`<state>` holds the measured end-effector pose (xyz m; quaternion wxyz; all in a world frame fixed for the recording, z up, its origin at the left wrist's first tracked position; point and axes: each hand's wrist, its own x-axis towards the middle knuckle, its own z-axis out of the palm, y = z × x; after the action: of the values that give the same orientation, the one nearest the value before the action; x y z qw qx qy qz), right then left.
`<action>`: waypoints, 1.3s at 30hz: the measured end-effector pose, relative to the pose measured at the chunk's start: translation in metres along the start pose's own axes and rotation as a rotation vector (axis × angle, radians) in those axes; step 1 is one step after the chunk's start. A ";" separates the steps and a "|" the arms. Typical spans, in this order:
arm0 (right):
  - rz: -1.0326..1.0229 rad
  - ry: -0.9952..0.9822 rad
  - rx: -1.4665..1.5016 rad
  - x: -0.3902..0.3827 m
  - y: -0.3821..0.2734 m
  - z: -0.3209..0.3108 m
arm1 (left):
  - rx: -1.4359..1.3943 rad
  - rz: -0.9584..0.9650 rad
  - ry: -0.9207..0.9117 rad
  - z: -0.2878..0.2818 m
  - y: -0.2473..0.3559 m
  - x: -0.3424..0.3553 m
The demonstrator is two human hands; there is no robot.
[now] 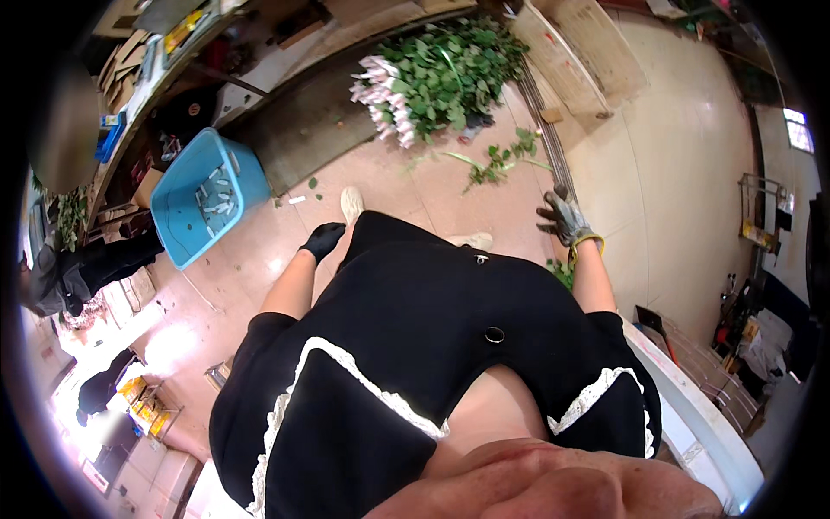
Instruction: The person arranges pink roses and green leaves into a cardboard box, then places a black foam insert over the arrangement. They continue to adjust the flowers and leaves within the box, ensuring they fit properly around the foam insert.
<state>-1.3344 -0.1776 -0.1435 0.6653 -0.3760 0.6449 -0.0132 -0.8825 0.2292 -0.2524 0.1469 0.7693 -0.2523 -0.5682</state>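
Looking down: a bundle of pale pink roses (432, 82) lies on the floor (666, 190) at upper centre, blooms left, leafy stems right. Both gloved hands are empty and apart; the right hand (564, 216), fingers spread, is nearer than the left hand (324, 239).

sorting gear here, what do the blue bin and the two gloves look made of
Blue bin: looks like rigid moulded plastic, smooth walls. Left hand glove: plain black, probably knit or rubber-coated, too small to tell. Right hand glove: grey mottled fabric with a yellow cuff.
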 end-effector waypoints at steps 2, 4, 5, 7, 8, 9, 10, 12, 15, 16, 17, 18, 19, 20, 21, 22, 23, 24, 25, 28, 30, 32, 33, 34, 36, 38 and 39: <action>0.086 -0.007 0.027 -0.016 -0.007 0.064 | -0.033 0.120 0.038 -0.043 -0.025 0.012; 0.251 -0.021 -0.093 -0.015 0.008 0.112 | -0.260 0.154 0.072 -0.102 -0.088 0.042; 0.319 -0.043 -0.207 -0.011 0.016 0.134 | -0.377 0.158 0.080 -0.127 -0.129 0.045; 0.392 -0.095 -0.391 -0.017 0.020 0.164 | -0.482 0.104 0.410 -0.189 -0.187 0.031; 0.397 -0.186 -0.559 -0.006 -0.004 0.194 | -0.555 -0.068 0.489 -0.199 -0.229 -0.026; 0.391 -0.136 -0.543 -0.033 -0.001 0.186 | -0.532 -0.092 0.429 -0.248 -0.215 0.001; 0.380 -0.233 -0.630 -0.027 -0.020 0.217 | -0.567 -0.004 0.645 -0.276 -0.287 -0.032; 0.301 -0.436 -0.780 0.004 -0.072 0.295 | 0.322 -0.246 0.530 -0.345 -0.391 -0.130; 0.224 -0.316 -0.752 0.019 -0.178 0.340 | 0.465 -0.327 0.484 -0.347 -0.347 -0.095; 0.289 -0.141 -0.405 0.042 -0.202 0.357 | 0.349 -0.275 0.584 -0.350 -0.346 -0.092; 0.048 -0.433 -0.529 0.084 -0.224 0.349 | 0.226 -0.203 0.680 -0.355 -0.341 -0.072; -0.246 -0.663 -0.594 0.119 -0.255 0.335 | 0.169 -0.053 0.754 -0.360 -0.321 -0.034; -0.322 -0.553 -0.610 0.134 -0.295 0.393 | 0.141 0.038 0.844 -0.363 -0.304 -0.022; -0.392 -0.408 -0.628 0.137 -0.341 0.440 | 0.038 0.045 0.798 -0.374 -0.262 0.002; -0.443 -0.251 -0.643 0.126 -0.377 0.482 | -0.087 0.112 0.831 -0.384 -0.206 0.019; -0.565 -0.210 -0.600 0.105 -0.397 0.548 | -0.134 0.177 0.890 -0.396 -0.187 0.014; -0.700 -0.109 -0.569 0.079 -0.423 0.591 | -0.207 0.104 0.796 -0.419 -0.133 0.019; -0.878 -0.101 -0.644 0.078 -0.443 0.629 | -0.148 0.159 0.795 -0.441 -0.103 0.024; -1.071 -0.097 -0.705 0.078 -0.471 0.664 | -0.084 0.218 0.806 -0.472 -0.081 0.029; -1.099 -0.244 -0.695 0.042 -0.536 0.742 | 0.020 0.252 1.115 -0.546 -0.018 0.035; -1.063 -0.459 -0.474 0.040 -0.577 0.785 | 0.153 0.207 1.171 -0.648 0.031 0.003; -1.253 -0.446 -0.482 0.011 -0.607 0.828 | 0.319 0.166 1.289 -0.717 0.041 -0.004; -1.252 -0.531 -0.436 0.010 -0.624 0.846 | 0.360 0.207 1.369 -0.751 0.048 0.003; -1.157 -0.583 -0.350 -0.003 -0.635 0.868 | 0.416 0.240 1.396 -0.781 0.053 0.014; -1.030 -0.720 -0.249 -0.036 -0.651 0.920 | 0.510 0.294 1.374 -0.837 0.064 0.045; -1.096 -0.848 -0.461 -0.056 -0.664 0.976 | 0.814 0.193 1.398 -0.884 0.051 0.088; -1.183 -0.917 -0.577 -0.070 -0.666 1.005 | 1.084 0.075 1.434 -0.902 0.034 0.111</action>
<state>-0.1624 -0.1337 0.1451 0.6232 -0.7807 -0.0210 -0.0406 -0.0098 0.0847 -0.0427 -0.0957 0.8942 -0.3584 0.2506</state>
